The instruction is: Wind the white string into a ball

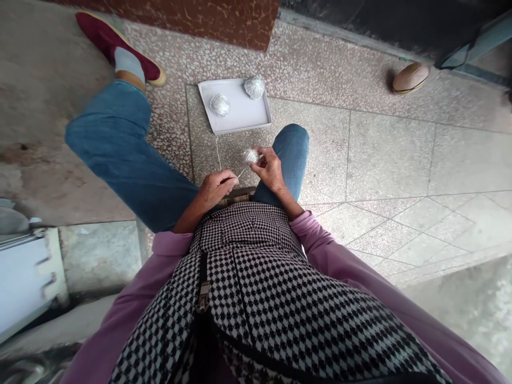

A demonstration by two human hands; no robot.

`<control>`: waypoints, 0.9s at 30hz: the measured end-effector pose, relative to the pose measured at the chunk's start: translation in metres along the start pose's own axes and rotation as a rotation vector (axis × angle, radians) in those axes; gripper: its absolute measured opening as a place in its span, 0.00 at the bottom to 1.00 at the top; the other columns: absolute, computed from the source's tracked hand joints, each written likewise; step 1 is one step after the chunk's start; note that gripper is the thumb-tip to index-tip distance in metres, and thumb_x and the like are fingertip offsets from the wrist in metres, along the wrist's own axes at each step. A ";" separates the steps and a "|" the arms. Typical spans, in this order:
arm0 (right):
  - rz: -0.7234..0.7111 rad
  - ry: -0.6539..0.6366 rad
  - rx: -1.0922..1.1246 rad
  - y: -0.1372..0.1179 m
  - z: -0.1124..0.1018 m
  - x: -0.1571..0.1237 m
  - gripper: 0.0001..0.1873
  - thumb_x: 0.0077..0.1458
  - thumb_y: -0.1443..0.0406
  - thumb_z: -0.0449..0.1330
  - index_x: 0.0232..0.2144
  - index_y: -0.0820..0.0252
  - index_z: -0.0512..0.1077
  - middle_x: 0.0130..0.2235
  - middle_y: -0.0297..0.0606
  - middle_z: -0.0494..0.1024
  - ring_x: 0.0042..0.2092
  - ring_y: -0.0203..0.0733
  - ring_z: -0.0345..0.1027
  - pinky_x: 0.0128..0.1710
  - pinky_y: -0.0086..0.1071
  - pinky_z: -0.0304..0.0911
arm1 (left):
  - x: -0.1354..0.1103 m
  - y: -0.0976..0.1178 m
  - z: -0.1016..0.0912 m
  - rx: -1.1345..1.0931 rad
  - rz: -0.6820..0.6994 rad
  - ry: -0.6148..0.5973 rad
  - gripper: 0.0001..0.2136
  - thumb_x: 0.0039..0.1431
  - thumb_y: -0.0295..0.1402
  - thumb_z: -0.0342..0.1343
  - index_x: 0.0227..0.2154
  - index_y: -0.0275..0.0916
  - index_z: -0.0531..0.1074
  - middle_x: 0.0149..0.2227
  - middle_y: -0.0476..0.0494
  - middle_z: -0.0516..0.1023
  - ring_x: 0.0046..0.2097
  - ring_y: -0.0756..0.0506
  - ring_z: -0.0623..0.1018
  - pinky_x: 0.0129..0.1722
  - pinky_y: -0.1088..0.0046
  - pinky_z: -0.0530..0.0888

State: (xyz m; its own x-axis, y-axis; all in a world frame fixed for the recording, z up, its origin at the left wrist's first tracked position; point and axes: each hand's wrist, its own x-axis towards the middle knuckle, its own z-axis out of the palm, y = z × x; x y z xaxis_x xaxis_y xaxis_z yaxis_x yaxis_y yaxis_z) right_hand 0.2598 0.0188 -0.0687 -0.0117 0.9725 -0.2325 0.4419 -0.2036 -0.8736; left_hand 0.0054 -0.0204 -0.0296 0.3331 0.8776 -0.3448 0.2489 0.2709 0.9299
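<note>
My right hand is closed around a small ball of white thread, held above my right knee. My left hand pinches the thread strand that runs from the ball. A thin thread also trails down from the white tray on the floor ahead. On that tray rest two more white thread balls, one at its left and one at its far right corner.
I sit over a speckled terrazzo floor, in blue jeans, with my left leg stretched out and a dark red shoe. A tan shoe lies far right. A white box-like object stands at my left.
</note>
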 end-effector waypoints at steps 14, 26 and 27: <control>0.100 -0.692 0.406 -0.016 -0.003 -0.036 0.37 0.66 0.70 0.86 0.71 0.54 0.81 0.55 0.33 0.85 0.42 0.39 0.80 0.43 0.31 0.82 | 0.008 -0.015 -0.017 -0.176 -0.013 0.045 0.18 0.62 0.49 0.79 0.33 0.43 0.81 0.27 0.51 0.72 0.29 0.46 0.68 0.31 0.70 0.65; -0.072 -0.521 0.804 -0.003 0.016 -0.029 0.49 0.69 0.41 0.89 0.78 0.52 0.78 0.61 0.45 0.88 0.54 0.53 0.85 0.43 0.36 0.91 | 0.013 -0.013 -0.001 -0.386 -0.072 0.065 0.24 0.54 0.58 0.79 0.33 0.44 0.77 0.23 0.51 0.67 0.23 0.49 0.64 0.24 0.72 0.58; -0.087 -0.451 0.745 0.001 0.015 -0.025 0.47 0.72 0.38 0.86 0.78 0.53 0.79 0.63 0.46 0.87 0.55 0.54 0.85 0.44 0.37 0.91 | 0.012 -0.011 -0.001 -0.356 -0.067 0.062 0.23 0.55 0.57 0.78 0.33 0.44 0.78 0.23 0.52 0.67 0.23 0.49 0.64 0.24 0.72 0.58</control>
State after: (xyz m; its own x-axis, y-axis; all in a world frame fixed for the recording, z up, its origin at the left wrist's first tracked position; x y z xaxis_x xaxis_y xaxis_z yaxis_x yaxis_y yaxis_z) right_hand 0.2468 -0.0069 -0.0702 -0.4417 0.8825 -0.1614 -0.2764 -0.3051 -0.9113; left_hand 0.0059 -0.0121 -0.0440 0.2684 0.8725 -0.4082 -0.0674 0.4397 0.8956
